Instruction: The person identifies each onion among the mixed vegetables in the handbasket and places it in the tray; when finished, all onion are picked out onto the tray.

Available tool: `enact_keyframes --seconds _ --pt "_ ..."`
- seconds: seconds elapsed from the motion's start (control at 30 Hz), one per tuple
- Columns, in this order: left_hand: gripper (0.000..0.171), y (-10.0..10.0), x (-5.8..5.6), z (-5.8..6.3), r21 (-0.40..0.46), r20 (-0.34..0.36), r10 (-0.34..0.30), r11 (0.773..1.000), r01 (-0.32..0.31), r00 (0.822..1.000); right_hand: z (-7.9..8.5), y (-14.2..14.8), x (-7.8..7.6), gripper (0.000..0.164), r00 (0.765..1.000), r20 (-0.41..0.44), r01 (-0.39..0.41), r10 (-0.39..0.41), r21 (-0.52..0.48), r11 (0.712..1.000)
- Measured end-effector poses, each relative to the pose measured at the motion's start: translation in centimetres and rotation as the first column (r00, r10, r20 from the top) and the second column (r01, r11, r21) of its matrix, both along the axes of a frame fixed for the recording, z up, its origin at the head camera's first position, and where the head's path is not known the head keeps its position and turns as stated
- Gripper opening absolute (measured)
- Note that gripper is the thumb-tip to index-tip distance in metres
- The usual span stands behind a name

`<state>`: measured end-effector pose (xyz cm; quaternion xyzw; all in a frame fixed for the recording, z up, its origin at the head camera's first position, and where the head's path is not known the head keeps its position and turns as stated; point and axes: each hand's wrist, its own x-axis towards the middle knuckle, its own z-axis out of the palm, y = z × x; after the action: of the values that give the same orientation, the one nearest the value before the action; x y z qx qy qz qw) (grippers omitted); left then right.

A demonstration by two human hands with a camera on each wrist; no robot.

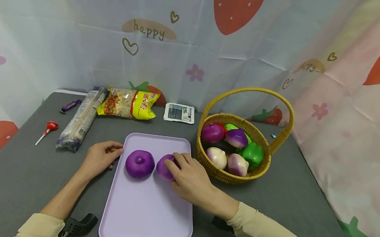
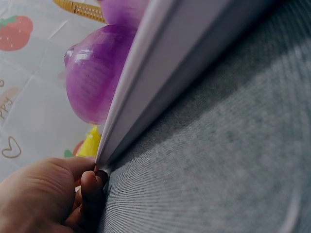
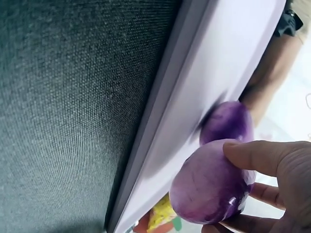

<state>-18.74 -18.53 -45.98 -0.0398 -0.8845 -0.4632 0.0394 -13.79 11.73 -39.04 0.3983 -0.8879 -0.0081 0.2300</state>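
A purple onion (image 1: 139,164) sits on the upper left part of the lilac tray (image 1: 148,217). Beside it, my right hand (image 1: 192,180) grips a second purple onion (image 1: 164,167) over the tray. In the right wrist view, thumb and fingers curl round this held onion (image 3: 209,184), which is paler on the side towards the camera. My left hand (image 1: 100,158) is at the tray's left edge. The left wrist view shows that hand (image 2: 53,194) pinching the tray rim (image 2: 131,82) between thumb and fingers, some of them hidden beneath.
Right of the tray stands a yellow wicker basket (image 1: 200,157) with a tall handle, holding turnips (image 1: 217,157), a green pepper (image 1: 253,155) and an onion (image 1: 212,133). Behind lie a yellow food bag (image 1: 129,104), a long clear packet (image 1: 82,121) and a white sachet (image 1: 179,112). A red lollipop (image 1: 51,126) lies left.
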Motion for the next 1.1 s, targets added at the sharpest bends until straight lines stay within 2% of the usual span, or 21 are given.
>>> enact_keyframes --seconds 0.57,1.1 --pt "0.024 -0.02 -0.06 0.05 -0.014 -0.014 -0.008 1.000 0.008 1.000 0.06 -0.47 -0.25 0.051 1.000 -0.011 0.028 -0.028 0.005 1.000" --pt "0.025 -0.04 0.13 0.15 -0.024 0.013 -0.001 1.000 0.001 1.000 -0.19 -0.62 -0.57 0.052 0.999 -0.017 0.046 -0.045 0.011 0.999"
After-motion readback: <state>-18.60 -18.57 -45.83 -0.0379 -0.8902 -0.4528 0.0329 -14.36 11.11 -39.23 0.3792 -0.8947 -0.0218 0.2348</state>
